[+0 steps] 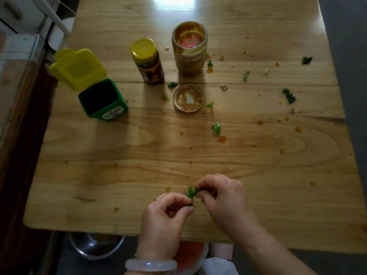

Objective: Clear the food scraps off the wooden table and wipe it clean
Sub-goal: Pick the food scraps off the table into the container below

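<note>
Both the left hand (166, 213) and right hand (222, 197) pinch one green leaf scrap (191, 192) at 6 o'clock on the wooden table (119, 155), probably gathering it for the open green bin (102, 98) at 10 o'clock.

— Looks like a home kitchen or dining corner. Going by what?

— By the wooden table (178, 165) smeared with sauce drops and green scraps, an open jar (189, 48) beside its lid (188, 98), a capped sauce bottle (148, 60).

— Anything else homely?

— A small green bin (102, 99) with flip-up yellow lid, white drawers (17, 14) at far left, a metal bowl (95, 245) on the floor.
</note>
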The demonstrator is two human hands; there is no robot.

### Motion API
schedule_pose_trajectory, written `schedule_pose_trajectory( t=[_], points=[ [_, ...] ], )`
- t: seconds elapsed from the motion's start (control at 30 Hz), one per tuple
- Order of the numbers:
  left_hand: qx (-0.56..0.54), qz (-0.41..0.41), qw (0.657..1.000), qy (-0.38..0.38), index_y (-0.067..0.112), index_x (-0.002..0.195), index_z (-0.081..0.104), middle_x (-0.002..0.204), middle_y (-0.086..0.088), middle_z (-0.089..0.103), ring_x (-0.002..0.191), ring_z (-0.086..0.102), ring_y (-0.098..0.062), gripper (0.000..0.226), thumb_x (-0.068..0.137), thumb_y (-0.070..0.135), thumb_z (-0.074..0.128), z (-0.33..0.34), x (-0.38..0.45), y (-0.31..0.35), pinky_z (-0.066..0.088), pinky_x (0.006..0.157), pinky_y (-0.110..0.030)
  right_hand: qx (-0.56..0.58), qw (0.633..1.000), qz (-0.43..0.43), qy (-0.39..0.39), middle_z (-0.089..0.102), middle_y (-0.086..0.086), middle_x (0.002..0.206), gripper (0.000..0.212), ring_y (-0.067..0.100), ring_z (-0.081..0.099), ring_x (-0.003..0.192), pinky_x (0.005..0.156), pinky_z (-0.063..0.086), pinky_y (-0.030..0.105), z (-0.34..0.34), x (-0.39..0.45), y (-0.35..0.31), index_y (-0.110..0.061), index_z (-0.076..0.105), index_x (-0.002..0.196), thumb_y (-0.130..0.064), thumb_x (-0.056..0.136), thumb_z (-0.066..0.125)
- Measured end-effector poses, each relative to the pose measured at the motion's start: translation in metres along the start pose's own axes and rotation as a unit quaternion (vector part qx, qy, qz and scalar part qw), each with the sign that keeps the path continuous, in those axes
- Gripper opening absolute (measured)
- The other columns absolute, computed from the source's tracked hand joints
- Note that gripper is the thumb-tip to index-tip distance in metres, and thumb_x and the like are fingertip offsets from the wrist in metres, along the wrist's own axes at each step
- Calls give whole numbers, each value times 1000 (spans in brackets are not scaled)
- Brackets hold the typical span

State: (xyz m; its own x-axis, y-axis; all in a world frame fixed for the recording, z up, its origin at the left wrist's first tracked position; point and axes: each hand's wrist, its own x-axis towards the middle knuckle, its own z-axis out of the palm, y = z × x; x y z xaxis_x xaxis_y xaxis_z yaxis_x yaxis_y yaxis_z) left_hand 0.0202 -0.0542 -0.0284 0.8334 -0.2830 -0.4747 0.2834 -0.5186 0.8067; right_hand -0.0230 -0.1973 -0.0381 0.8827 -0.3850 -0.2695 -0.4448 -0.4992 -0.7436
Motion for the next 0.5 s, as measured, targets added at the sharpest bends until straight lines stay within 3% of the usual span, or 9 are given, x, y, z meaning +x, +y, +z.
schedule_pose_trajectory(
  t=[0.23, 0.33, 0.5],
  points=[
    [33, -90, 995, 32, 30, 61, 70, 68, 4, 69, 59, 63, -5, 29, 56, 8, 87, -35, -56, -56, 53, 62, -23, -30, 994, 49, -92, 64, -13, 78, 3, 4, 58, 75, 70, 49, 23, 36, -66, -14, -26, 71, 80, -25, 80, 74],
    [53, -129, 990, 22, 22, 56, 67, 68, 0, 65, 61, 61, -3, 25, 56, 8, 87, -49, -76, -78, 49, 58, -14, -79, 985, 69, -135, 60, -17, 81, 5, 4, 57, 81, 73, 48, 22, 59, -96, -22, -29, 68, 86, -31, 82, 71],
    [114, -172, 978, -31, 30, 77, 65, 86, 11, 60, 68, 57, 10, 27, 62, 18, 85, -51, -86, -103, 50, 67, -13, -109, 978, 83, -156, 60, -18, 89, 20, 6, 61, 90, 81, 49, 21, 78, -121, -21, -31, 72, 99, -16, 86, 66]
  ],
)
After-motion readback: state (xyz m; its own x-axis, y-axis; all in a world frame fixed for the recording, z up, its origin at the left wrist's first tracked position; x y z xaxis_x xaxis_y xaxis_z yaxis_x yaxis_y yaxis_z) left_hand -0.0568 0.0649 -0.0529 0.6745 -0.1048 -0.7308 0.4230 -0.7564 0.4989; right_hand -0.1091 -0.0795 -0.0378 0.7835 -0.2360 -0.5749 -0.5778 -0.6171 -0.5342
